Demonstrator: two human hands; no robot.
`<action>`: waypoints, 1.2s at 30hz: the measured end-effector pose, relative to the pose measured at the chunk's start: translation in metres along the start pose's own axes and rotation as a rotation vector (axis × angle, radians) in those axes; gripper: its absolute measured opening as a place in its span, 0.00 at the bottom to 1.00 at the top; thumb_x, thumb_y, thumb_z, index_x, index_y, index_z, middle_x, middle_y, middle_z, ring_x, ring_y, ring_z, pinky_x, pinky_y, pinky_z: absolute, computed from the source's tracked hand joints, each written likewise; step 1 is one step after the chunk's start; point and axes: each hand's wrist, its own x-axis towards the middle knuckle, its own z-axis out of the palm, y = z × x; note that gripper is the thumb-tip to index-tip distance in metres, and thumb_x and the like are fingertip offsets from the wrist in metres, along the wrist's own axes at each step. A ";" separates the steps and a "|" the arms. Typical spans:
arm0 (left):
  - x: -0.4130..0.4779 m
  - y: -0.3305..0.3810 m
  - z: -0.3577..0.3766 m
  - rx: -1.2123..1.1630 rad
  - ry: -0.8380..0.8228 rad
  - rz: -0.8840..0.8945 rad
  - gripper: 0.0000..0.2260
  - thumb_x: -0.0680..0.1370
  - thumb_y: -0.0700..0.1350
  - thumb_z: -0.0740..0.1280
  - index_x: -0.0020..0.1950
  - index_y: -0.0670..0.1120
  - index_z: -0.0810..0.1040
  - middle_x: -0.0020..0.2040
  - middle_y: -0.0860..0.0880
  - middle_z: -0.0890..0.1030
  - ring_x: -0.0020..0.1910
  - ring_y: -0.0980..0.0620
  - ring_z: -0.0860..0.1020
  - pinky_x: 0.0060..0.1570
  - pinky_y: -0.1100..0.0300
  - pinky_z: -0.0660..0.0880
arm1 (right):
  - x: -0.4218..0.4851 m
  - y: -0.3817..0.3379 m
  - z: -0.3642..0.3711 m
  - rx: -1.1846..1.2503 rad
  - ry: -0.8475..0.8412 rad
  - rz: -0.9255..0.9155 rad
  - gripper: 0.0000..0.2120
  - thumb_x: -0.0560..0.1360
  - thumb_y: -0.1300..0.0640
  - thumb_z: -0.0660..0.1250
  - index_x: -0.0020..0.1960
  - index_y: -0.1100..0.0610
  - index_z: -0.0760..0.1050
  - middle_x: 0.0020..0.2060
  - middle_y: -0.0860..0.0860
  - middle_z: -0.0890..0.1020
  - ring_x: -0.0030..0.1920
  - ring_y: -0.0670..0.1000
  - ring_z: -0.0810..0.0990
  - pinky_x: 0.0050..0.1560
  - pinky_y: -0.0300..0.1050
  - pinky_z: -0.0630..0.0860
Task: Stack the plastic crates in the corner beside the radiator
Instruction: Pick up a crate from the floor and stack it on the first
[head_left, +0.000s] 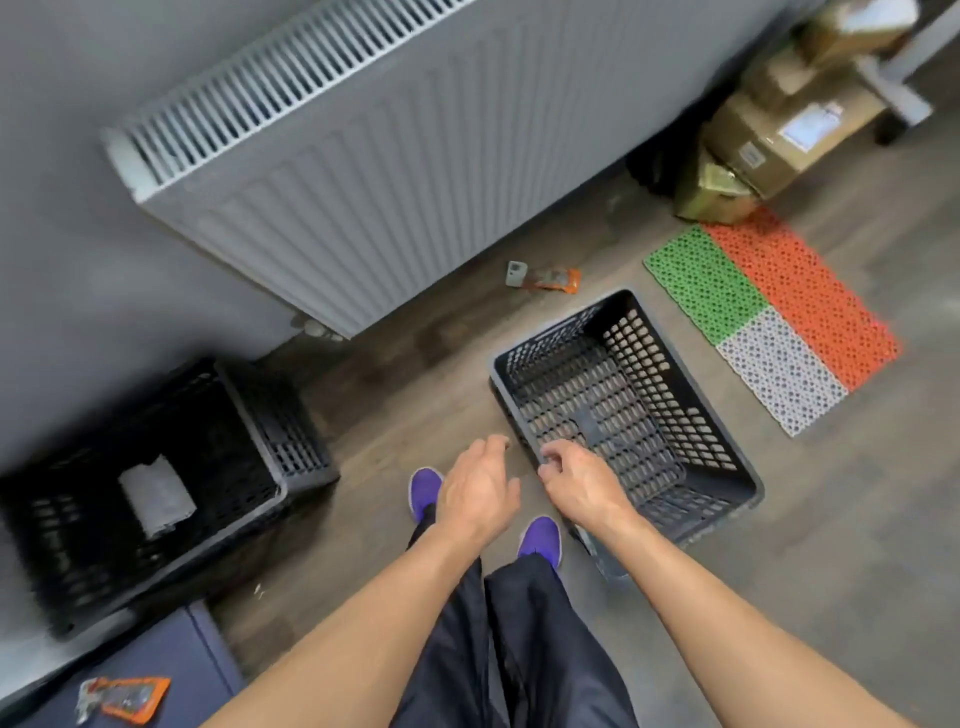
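A black perforated plastic crate stands empty on the floor, right of centre. A second black crate sits in the corner at the left, beside the white radiator, with a grey folded cloth inside it. My left hand hovers over the floor just left of the near crate, fingers loosely curled, holding nothing. My right hand hangs over the crate's near left rim, fingers bent, and I cannot tell whether it touches the rim.
A green, orange and white mat lies right of the crate. Cardboard boxes pile up at the far right. An orange packet lies below the radiator, another on a dark cabinet top at bottom left. My purple shoes stand by the crate.
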 end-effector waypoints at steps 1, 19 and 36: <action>0.004 0.013 0.006 0.032 -0.018 0.028 0.21 0.76 0.47 0.65 0.69 0.47 0.67 0.63 0.46 0.74 0.63 0.45 0.73 0.59 0.49 0.72 | 0.000 0.013 -0.004 0.020 0.014 0.012 0.18 0.77 0.56 0.61 0.66 0.54 0.75 0.62 0.53 0.80 0.63 0.54 0.77 0.62 0.47 0.72; 0.103 0.019 0.102 0.530 -0.305 0.357 0.21 0.73 0.43 0.67 0.66 0.45 0.70 0.61 0.45 0.73 0.63 0.44 0.70 0.58 0.50 0.72 | 0.038 0.120 0.057 0.246 0.041 0.284 0.19 0.79 0.53 0.63 0.69 0.51 0.71 0.64 0.51 0.77 0.63 0.53 0.76 0.63 0.51 0.72; 0.183 -0.033 0.173 0.851 -0.447 0.588 0.22 0.73 0.42 0.65 0.66 0.48 0.68 0.63 0.49 0.73 0.68 0.48 0.67 0.73 0.51 0.56 | 0.097 0.165 0.141 0.183 -0.043 0.424 0.28 0.79 0.51 0.63 0.76 0.51 0.59 0.71 0.52 0.68 0.72 0.55 0.62 0.66 0.53 0.68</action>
